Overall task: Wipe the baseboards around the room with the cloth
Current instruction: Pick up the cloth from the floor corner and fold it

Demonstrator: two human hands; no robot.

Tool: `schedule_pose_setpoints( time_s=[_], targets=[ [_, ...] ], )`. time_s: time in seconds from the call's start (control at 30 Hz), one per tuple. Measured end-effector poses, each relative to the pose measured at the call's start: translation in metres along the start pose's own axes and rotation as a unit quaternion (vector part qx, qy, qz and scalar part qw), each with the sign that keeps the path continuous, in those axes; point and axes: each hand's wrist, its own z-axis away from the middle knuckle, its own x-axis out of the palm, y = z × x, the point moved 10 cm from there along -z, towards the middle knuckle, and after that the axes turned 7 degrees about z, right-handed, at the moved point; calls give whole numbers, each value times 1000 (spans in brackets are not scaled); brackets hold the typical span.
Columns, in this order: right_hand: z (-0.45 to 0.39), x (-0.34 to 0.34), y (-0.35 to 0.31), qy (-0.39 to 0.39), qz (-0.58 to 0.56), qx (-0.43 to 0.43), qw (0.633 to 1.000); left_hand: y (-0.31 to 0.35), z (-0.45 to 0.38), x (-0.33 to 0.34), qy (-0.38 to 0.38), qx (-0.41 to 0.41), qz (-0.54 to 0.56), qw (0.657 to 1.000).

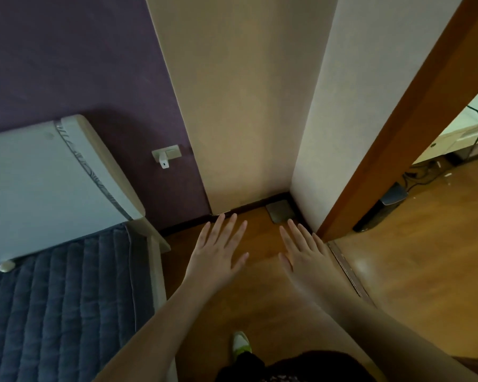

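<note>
My left hand point(218, 249) and my right hand point(305, 250) are stretched out side by side over the wooden floor, palms down, fingers straight and spread, holding nothing. Beyond the fingertips a dark baseboard point(249, 204) runs along the foot of the beige wall and on under the purple wall. A flat grey cloth point(279, 212) lies on the floor in the corner, just past my right hand's fingertips and apart from them.
A bed point(53, 299) with a blue quilt and white headboard fills the left side. A wall socket with a white plug point(166, 155) sits on the purple wall. An orange door frame point(398, 139) and open doorway stand at right. My shoe point(241, 342) shows below.
</note>
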Motion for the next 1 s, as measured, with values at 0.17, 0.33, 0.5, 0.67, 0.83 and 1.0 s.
schedule_pose_setpoints(
  time_s=[0.17, 0.33, 0.5, 0.67, 0.83, 1.0],
  targets=[
    [-40, 12, 1, -31, -1, 25, 999, -26, -48, 16, -25, 17, 11, 999],
    [-87, 19, 16, -50, -6, 34, 998, -34, -105, 36, -53, 36, 9, 998],
    [-148, 43, 41, -74, -19, 48, 996, -39, -170, 60, -77, 53, 6, 996],
    [-222, 76, 68, -94, -48, 53, 993, -50, -241, 92, -102, 56, -4, 993],
    [-293, 117, 91, -121, -62, 67, 988, -56, -313, 126, -118, 83, -10, 989],
    [-327, 165, 95, -139, -79, 101, 982, -66, -353, 163, -130, 98, -9, 987]
  ],
)
